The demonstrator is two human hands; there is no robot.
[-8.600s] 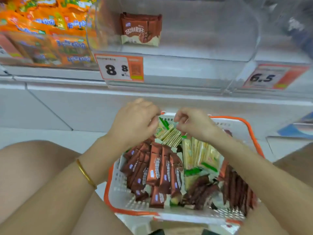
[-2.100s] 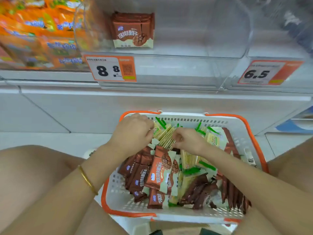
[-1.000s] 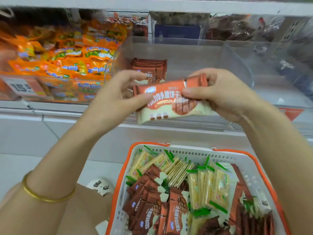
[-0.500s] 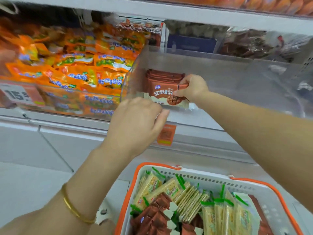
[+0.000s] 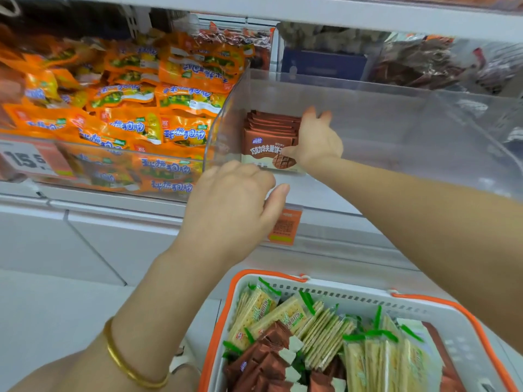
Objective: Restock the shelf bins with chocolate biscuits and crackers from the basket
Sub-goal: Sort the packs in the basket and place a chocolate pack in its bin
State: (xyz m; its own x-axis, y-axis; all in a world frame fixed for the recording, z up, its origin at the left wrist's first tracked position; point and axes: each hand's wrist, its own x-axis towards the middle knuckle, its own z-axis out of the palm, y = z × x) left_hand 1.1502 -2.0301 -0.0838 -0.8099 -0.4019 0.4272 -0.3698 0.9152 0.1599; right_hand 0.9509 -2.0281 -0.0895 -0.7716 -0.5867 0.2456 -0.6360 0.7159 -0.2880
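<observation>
Having held one pack between both hands a second earlier, had by now set it upright at the front of the row of chocolate biscuit packs (image 5: 268, 131) in the left corner of the clear bin (image 5: 396, 114). Laid the right hand (image 5: 317, 142) against the row's right side, fingers straight and spread, thumb across the front pack's face, no longer pinching its edge as half a second before. Kept the left hand (image 5: 232, 205) hovering before the bin's front wall, fingers loosely bent, holding nothing. Wore a gold bangle (image 5: 127, 366) on that wrist.

Below the white shelf (image 5: 113, 210), had the basket (image 5: 353, 292), white with an orange rim, holding crackers (image 5: 283, 312) at the back and brown biscuit packs (image 5: 263, 360) at the front left. Left of the bin, saw orange snack bags (image 5: 169, 108) heaped behind a 15.5 price label (image 5: 25, 159); under the bin, an orange tag (image 5: 285, 224), partly hidden by the left hand.
</observation>
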